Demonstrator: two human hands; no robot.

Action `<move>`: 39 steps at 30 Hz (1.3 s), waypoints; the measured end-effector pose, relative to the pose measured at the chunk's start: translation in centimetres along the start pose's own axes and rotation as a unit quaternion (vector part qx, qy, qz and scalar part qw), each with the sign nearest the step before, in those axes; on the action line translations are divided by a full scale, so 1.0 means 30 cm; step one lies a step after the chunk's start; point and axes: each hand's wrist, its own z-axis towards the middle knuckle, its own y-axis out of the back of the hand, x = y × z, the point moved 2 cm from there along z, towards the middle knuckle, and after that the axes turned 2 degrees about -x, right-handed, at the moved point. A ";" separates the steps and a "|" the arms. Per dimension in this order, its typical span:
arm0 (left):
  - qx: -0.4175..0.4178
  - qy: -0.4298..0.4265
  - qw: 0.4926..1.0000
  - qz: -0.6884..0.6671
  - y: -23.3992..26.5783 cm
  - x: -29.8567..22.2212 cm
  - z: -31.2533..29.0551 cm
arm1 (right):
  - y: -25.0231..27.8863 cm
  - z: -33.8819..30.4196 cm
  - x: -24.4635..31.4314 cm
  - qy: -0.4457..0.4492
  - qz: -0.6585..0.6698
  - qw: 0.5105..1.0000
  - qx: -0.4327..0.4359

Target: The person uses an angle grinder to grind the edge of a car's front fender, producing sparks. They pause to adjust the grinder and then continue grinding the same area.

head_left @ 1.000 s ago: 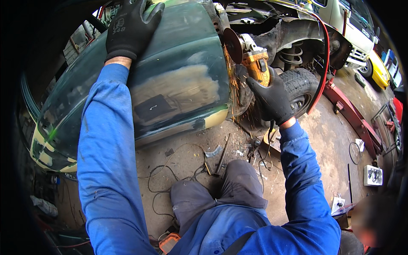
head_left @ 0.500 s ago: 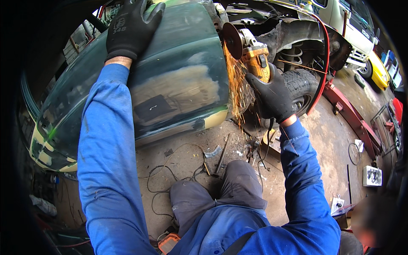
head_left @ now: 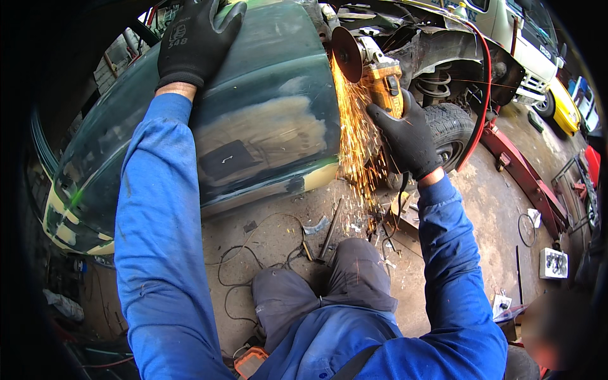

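My right hand [head_left: 410, 136], in a black glove, is closed round the yellow body of an angle grinder [head_left: 385, 85]. Its reddish-brown disc [head_left: 347, 55] meets the right edge of a green car door [head_left: 266, 95], and a dense stream of orange sparks [head_left: 358, 145] falls from there. Filler and sanded patches mark the door's surface. My left hand [head_left: 193, 47], also gloved in black, lies flat on top of the panel, thumb spread from the fingers; the fingertips are cut off by the upper edge.
Right of the grinder are a tyre [head_left: 451, 130], a coil spring [head_left: 436, 85] and torn metal bodywork [head_left: 405, 47]. A red hose [head_left: 486, 82] arcs past them. A red jack [head_left: 529, 177] stands on the floor. Cables [head_left: 237, 272] and a hammer-like tool [head_left: 330, 231] lie by my knees. Another person [head_left: 554, 329] is at lower right.
The spark stream has grown thicker and brighter, reaching further down. The grinder and right hand have shifted very slightly. My left hand stays in place on the door.
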 end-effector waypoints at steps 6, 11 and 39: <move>-0.005 -0.004 1.000 0.000 0.002 -0.001 0.000 | 0.007 0.022 -0.008 0.067 -0.085 0.994 0.023; -0.004 0.000 1.000 0.000 0.004 -0.003 0.000 | 0.009 0.007 -0.006 0.052 -0.090 0.995 0.011; 0.005 0.009 1.000 -0.009 0.001 -0.003 0.003 | 0.017 0.046 -0.018 0.004 0.007 0.999 0.037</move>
